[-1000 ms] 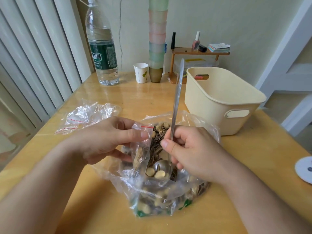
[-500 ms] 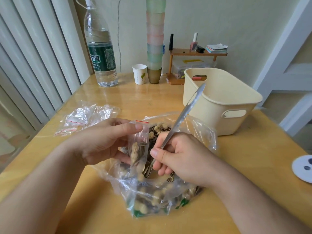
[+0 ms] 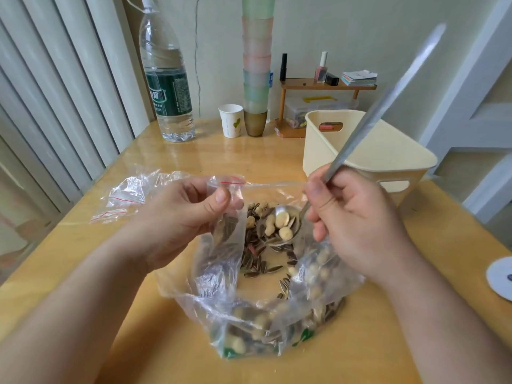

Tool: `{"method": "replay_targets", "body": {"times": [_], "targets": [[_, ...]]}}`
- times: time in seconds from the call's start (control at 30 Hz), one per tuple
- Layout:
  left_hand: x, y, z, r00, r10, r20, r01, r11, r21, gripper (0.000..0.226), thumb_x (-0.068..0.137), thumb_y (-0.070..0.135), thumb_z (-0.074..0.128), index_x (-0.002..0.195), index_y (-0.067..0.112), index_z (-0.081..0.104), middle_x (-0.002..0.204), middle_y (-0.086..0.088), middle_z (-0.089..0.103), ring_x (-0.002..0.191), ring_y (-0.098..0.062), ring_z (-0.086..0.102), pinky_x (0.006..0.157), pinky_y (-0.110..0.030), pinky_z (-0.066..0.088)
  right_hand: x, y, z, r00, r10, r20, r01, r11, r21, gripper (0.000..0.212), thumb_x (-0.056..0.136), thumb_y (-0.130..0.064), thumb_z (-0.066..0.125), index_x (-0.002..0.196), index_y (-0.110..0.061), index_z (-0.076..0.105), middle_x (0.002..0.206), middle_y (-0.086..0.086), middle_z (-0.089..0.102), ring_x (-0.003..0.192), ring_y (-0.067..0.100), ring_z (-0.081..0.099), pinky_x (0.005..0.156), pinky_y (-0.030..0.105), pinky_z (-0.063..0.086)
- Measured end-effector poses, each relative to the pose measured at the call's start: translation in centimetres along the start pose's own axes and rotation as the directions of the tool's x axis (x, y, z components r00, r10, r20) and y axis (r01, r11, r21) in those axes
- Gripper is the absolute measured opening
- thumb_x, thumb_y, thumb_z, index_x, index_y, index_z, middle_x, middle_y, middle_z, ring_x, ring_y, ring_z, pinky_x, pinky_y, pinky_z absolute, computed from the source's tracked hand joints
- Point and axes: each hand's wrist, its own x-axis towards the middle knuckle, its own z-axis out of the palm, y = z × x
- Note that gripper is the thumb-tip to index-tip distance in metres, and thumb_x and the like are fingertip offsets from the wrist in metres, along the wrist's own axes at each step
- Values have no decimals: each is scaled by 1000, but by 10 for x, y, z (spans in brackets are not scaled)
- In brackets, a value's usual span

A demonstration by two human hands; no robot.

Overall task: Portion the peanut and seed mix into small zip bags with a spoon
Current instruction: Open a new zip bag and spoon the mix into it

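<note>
A large clear plastic bag of peanuts and striped sunflower seeds lies open on the wooden table. My left hand pinches the red-striped top of a small zip bag, which hangs upright over the big bag and holds some seeds. My right hand grips the long metal spoon. Its bowl, loaded with peanuts and seeds, is level just right of the small bag's mouth, above the mix. The handle points up and to the right.
Empty small zip bags lie at the left. A cream plastic basket stands just behind my right hand. A water bottle, a paper cup, stacked cups and a small wooden shelf stand at the back. A white disc sits at the right edge.
The spoon dipped into the mix and has come up loaded, its bowl now level beside the small bag's mouth. My left hand lifted the small bag a little higher.
</note>
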Motion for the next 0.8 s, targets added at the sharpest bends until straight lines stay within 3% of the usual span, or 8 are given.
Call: {"method": "replay_targets", "body": {"times": [0.07,0.13,0.2,0.3,0.43,0.57,0.8], "targets": [[-3,1,11,997,64,32,-67,994,84,53,70,50,90,107,14,80,88,-17,74,76,-26,66,76,-26,56,1,-1,-6,995,-60,-78,57,997,-46,16,102,-45,57,95,-32,64,74,-4,68,56,17,66,64,48,59],[-6,1,23,998,69,-2,-66,969,237,43,73,37,87,112,23,78,94,0,81,86,-15,76,86,-28,57,2,1,-11,982,-110,-155,100,992,-73,14,103,-45,57,97,-33,63,74,-4,67,57,18,67,64,51,58],[-5,-2,33,995,86,-53,-54,894,445,52,72,45,89,119,30,75,104,11,80,101,-6,75,97,-35,57,4,3,-15,966,-146,-213,132,988,-79,13,105,-43,58,98,-33,63,74,-2,66,58,20,66,62,52,58],[-1,-11,46,984,143,-104,-44,765,642,68,65,73,85,122,36,74,102,23,78,99,6,71,95,-34,59,6,5,-21,947,-203,-249,179,977,-118,15,106,-40,58,96,-31,64,71,2,64,59,22,66,61,50,57],[3,-19,56,964,193,-181,-9,708,706,66,62,70,86,119,39,75,97,27,76,95,13,66,90,-29,58,6,6,-20,930,-293,-224,255,949,-183,17,106,-39,58,96,-27,66,62,-1,61,60,20,65,62,42,54],[4,-21,58,957,188,-221,30,692,721,75,54,83,75,118,42,74,94,25,75,94,10,66,86,-32,59,6,6,-13,906,-394,-157,348,902,-257,22,104,-32,61,96,-15,73,71,-9,61,64,22,64,63,39,50],[4,-20,60,957,175,-232,42,706,707,65,62,68,87,120,40,74,91,24,74,95,11,65,88,-26,57,6,9,-4,866,-475,-155,406,849,-338,19,99,-26,69,92,-10,75,70,-6,63,63,20,63,65,34,48]]}}
